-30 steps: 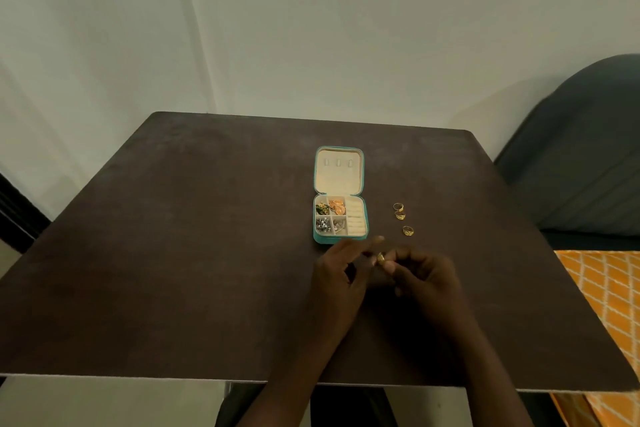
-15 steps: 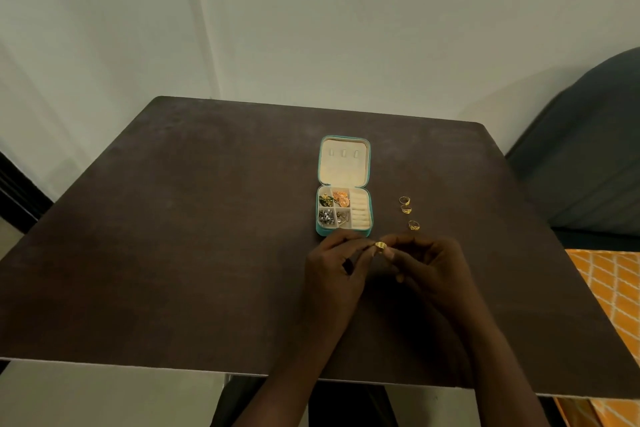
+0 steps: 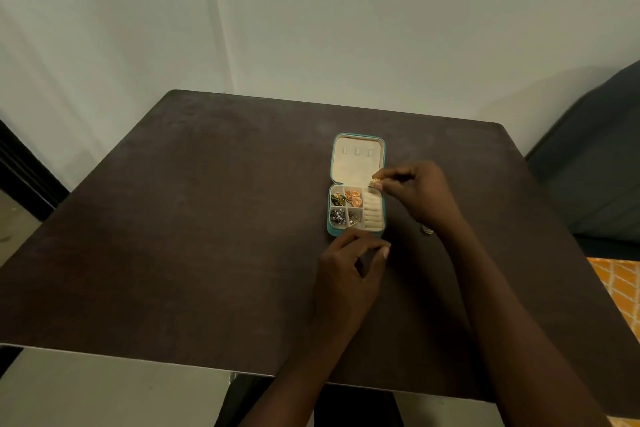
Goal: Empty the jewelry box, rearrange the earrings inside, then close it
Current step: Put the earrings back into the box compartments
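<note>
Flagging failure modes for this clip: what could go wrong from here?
1. The right hand pinches a small gold ring over the jewelry box; it could slip into an earring compartment instead of the ring rolls.
2. That forearm may sweep the ring on the table.

One jewelry box [image 3: 356, 163], two gold rings [image 3: 375, 182], two hands [image 3: 349, 274].

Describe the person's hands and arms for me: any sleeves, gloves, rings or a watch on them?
Both forearms are bare up to the bottom frame edge: no sleeves show. The left hand and right hand wear no gloves, and no rings, watch or bracelet are visible on them, though the light is dim. A pale fingernail shows on the left hand.
</note>
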